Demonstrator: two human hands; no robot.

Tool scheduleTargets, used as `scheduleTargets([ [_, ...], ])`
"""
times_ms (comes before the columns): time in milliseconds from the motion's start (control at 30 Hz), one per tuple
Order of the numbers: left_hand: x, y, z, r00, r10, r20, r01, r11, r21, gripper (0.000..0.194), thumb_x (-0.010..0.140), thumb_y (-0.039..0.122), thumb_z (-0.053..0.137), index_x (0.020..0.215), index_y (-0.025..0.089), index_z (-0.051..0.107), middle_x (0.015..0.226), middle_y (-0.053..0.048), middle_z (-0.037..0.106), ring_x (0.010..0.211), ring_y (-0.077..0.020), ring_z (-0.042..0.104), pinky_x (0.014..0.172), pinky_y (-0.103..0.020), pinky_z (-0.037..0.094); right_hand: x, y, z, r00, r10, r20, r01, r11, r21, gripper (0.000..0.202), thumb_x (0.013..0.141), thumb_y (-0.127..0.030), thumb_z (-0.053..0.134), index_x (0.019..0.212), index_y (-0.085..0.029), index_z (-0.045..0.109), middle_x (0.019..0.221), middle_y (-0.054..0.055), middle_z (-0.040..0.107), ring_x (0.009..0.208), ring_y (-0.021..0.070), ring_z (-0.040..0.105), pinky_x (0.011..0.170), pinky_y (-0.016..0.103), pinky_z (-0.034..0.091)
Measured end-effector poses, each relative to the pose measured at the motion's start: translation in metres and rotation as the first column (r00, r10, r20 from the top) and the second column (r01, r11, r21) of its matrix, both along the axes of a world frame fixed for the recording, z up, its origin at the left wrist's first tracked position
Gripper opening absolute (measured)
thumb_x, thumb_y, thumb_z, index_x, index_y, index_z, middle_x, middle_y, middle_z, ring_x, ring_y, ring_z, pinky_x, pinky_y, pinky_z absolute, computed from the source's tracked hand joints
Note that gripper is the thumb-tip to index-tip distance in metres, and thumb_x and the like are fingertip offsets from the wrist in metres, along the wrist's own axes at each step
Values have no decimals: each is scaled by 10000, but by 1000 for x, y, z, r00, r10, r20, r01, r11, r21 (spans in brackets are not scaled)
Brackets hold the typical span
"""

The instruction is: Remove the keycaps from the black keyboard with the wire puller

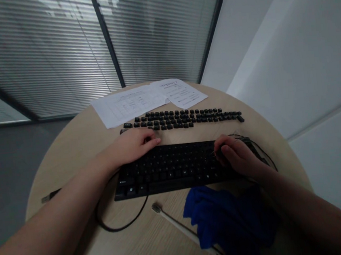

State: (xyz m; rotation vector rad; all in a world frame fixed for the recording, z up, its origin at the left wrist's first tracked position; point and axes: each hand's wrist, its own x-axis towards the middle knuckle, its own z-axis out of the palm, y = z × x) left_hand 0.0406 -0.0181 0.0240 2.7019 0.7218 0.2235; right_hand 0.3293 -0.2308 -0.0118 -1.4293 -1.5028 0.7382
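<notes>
A black keyboard lies across the round table in front of me. My left hand rests at its far left edge, fingers loosely bent and thumb apart from them; I see nothing held. Just beyond that hand are rows of loose black keycaps, some hidden behind it. Over the keyboard's right part, my right hand is closed around a small dark tool with thin wires, which looks like a keycap puller. Its fingers hide most of the tool and the keys beneath.
Printed sheets lie at the table's far side. Nearer me are a toothbrush and a crumpled blue cloth, which partly covers its handle. The keyboard cable loops at left, its USB plug by the table edge.
</notes>
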Motion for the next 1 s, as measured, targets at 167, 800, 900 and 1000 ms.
scheduleTargets([
  [167, 6, -6, -9, 997, -70, 15, 71, 996, -53, 313, 930, 509, 578, 837, 213, 618, 849, -56, 688, 762, -220, 624, 686, -336, 417, -5, 2, -2, 999, -51, -8, 50, 998, -22, 538, 1006, -729, 482, 891, -214, 590, 593, -28, 567, 447, 118, 524, 425, 220, 404],
  [800, 12, -10, -14, 998, -27, -50, 23, 997, -71, 323, 895, 549, 589, 907, 226, 580, 856, -52, 678, 759, -236, 617, 678, -343, 382, -10, 3, -2, 1000, -22, 3, 22, 999, -38, 573, 1034, -744, 387, 872, -222, 559, 598, -33, 541, 493, 131, 503, 484, 255, 394],
  [900, 12, -9, -15, 999, -25, -41, 22, 997, -70, 318, 894, 544, 598, 903, 226, 590, 856, -55, 681, 762, -239, 623, 681, -344, 386, -9, 2, -3, 998, 16, 64, -14, 999, -35, 532, 1060, -689, 388, 886, -220, 567, 612, -31, 540, 508, 133, 498, 495, 258, 385],
  [1000, 12, -9, -15, 999, -27, -37, 24, 997, -72, 313, 896, 539, 602, 896, 226, 594, 854, -59, 683, 758, -239, 622, 671, -343, 385, -10, 0, -1, 988, 40, 147, -37, 999, -21, 473, 1081, -623, 391, 888, -226, 562, 611, -30, 531, 514, 140, 487, 497, 267, 367],
])
